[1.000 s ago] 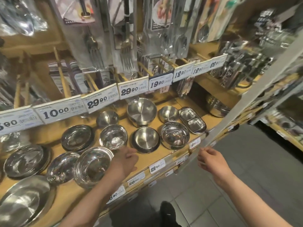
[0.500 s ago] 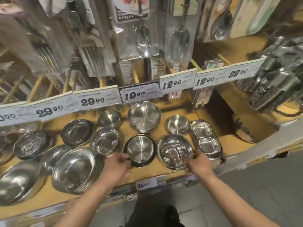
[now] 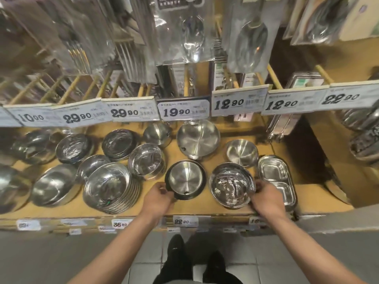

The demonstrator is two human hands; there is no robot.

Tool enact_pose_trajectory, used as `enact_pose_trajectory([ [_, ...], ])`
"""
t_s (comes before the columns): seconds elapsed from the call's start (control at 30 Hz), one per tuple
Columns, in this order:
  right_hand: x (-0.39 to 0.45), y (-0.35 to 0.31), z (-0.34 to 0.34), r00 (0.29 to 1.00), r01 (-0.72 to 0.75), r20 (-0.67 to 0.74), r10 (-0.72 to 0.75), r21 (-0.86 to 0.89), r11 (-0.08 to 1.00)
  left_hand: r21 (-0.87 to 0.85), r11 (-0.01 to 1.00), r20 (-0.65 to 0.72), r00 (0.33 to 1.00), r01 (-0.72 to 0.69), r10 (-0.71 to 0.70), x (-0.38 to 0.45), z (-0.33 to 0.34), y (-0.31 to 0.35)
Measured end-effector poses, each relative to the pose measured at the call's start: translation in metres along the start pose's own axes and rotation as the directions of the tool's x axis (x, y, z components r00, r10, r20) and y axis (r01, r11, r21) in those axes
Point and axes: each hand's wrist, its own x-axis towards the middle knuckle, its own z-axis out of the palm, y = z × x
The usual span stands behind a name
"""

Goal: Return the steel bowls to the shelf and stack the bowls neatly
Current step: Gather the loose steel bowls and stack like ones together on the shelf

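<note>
Nearest the camera: grey tiled floor (image 3: 287,261) and a pair of dark shoes (image 3: 194,261), with two bare forearms reaching forward over them. Front edge of the wooden shelf (image 3: 205,210): a row of small price labels, one reading 22.80 (image 3: 182,221).

Left hand (image 3: 158,196): fingers curled onto the near-left rim of the black-rimmed steel bowl (image 3: 185,179), which sits on the shelf near its front edge. Right hand (image 3: 264,198): fingers curled round the near-right rim of the clear-wrapped steel bowl (image 3: 231,184), just right of the black-rimmed one, the two close but apart. Both hands grip; neither bowl is plainly lifted.

Just right of the right hand: two-compartment steel tray (image 3: 275,179), long side running front to back. Left of the left hand: stack of shallow steel dishes (image 3: 110,187), tilted, edges fanned. Further left: several more shiny bowls, blurred.

Middle row: deep wrapped bowl (image 3: 146,160), small plain bowl (image 3: 242,151). Back row: wide steel pan (image 3: 198,138), small rounded bowl (image 3: 156,133), two wrapped dark-rimmed bowls to the left.

Above the bowls: strip of price tags (image 3: 184,110) reading 10.00, 29.90, 29.90, 19.90, 12.90, 12.90, 22.00. Farthest: packaged cutlery (image 3: 190,29) hanging on pegs, blurred.
</note>
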Motion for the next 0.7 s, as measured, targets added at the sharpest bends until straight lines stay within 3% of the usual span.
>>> enact_pose_trajectory([
  [0.2,0.002,-0.011,-0.020,0.995,0.024,-0.093,-0.026,-0.030,0.999,0.083,0.996,-0.029,0.999,-0.018,0.021,0.010,0.007,0.004],
  [0.5,-0.012,-0.016,-0.024,0.993,0.097,-0.064,-0.095,0.040,0.994,0.286,0.958,-0.140,0.987,-0.035,0.078,0.023,0.018,0.010],
  [0.7,-0.019,-0.015,-0.026,0.996,0.092,-0.028,-0.091,0.048,0.995,0.292,0.956,-0.235,0.970,0.005,0.067,0.020,0.008,0.012],
])
